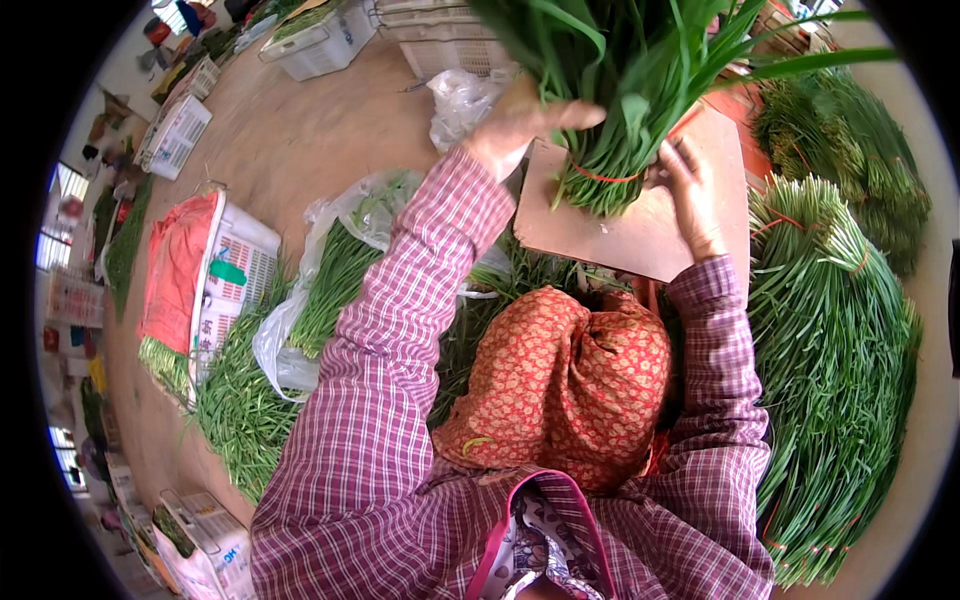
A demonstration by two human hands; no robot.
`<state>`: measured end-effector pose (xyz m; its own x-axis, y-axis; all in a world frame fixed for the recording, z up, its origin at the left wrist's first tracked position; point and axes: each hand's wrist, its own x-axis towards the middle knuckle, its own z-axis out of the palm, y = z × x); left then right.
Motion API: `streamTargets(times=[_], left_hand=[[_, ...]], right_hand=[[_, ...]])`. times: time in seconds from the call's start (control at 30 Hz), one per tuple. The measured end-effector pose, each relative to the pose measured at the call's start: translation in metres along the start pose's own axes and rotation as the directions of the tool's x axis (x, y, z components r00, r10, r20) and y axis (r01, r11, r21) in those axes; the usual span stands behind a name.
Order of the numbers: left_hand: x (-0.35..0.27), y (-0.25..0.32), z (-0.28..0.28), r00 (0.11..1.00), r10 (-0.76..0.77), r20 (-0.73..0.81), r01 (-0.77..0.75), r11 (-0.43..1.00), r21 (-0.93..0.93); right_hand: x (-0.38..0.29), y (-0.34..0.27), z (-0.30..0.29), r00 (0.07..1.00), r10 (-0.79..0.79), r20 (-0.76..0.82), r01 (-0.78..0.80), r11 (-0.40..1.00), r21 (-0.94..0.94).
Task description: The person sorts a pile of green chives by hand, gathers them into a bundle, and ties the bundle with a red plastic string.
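Observation:
A bunch of green garlic chives (607, 161) is held over a small board-topped table (592, 236), its cut ends toward me and its leaves fanning away. A thin red band (600, 175) runs around it near the cut ends. My left hand (536, 120), blurred, grips the bunch from the left with the thumb across it; its other fingers are partly hidden. At the bunch's right side, my right hand (686, 184) pinches a raised red strip (684, 122) of the band between thumb and fingers.
Tied chives (832, 360) are heaped at my right. Left of me lie loose chives (247, 397), an open plastic bag (330, 292) of chives and a white crate (240, 255) with red cloth. A crumpled clear bag (461, 105) and stacked crates (450, 45) stand beyond the table.

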<state>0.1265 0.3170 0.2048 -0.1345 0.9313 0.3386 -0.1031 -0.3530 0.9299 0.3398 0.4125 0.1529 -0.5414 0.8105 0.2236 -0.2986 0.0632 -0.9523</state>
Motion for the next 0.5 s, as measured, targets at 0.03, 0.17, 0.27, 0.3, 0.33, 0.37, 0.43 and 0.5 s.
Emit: streamTargets(times=[0.03, 0.17, 0.27, 0.3, 0.33, 0.37, 0.43, 0.5], left_hand=[[-0.007, -0.019, -0.007, 0.998, -0.018, -0.060, 0.017, 1.000, -0.020], [-0.024, -0.061, -0.017, 0.998, 0.003, 0.062, -0.010, 0.993, 0.119], [-0.007, -0.069, 0.017, 0.992, -0.127, 0.020, 0.126, 0.991, 0.052], [-0.001, -0.057, 0.021, 0.989, -0.146, 0.023, 0.146, 0.989, 0.029], [0.006, -0.047, 0.027, 0.985, -0.168, 0.032, 0.168, 0.986, -0.002], [0.012, -0.037, 0.033, 0.986, -0.128, 0.108, 0.137, 0.987, -0.084], [0.020, -0.006, 0.045, 0.996, -0.002, 0.089, 0.007, 0.999, -0.051], [0.022, 0.007, 0.046, 0.994, 0.046, 0.099, -0.047, 0.999, 0.006]], right_hand=[[-0.002, 0.016, 0.000, 0.999, 0.021, -0.035, -0.017, 0.995, 0.095], [-0.001, 0.027, 0.000, 0.999, 0.004, 0.039, -0.009, 0.989, 0.147], [0.005, 0.024, 0.001, 1.000, 0.007, 0.017, -0.009, 0.992, 0.122], [0.008, 0.019, 0.006, 0.999, -0.054, -0.005, 0.054, 0.982, 0.180], [0.012, 0.009, 0.007, 0.997, -0.074, -0.009, 0.074, 0.973, 0.220], [0.015, -0.003, 0.005, 0.995, -0.095, -0.015, 0.096, 0.961, 0.258], [0.017, -0.028, 0.004, 0.978, -0.206, 0.015, 0.190, 0.926, 0.327], [0.009, -0.042, 0.009, 0.964, -0.264, 0.036, 0.231, 0.897, 0.376]])
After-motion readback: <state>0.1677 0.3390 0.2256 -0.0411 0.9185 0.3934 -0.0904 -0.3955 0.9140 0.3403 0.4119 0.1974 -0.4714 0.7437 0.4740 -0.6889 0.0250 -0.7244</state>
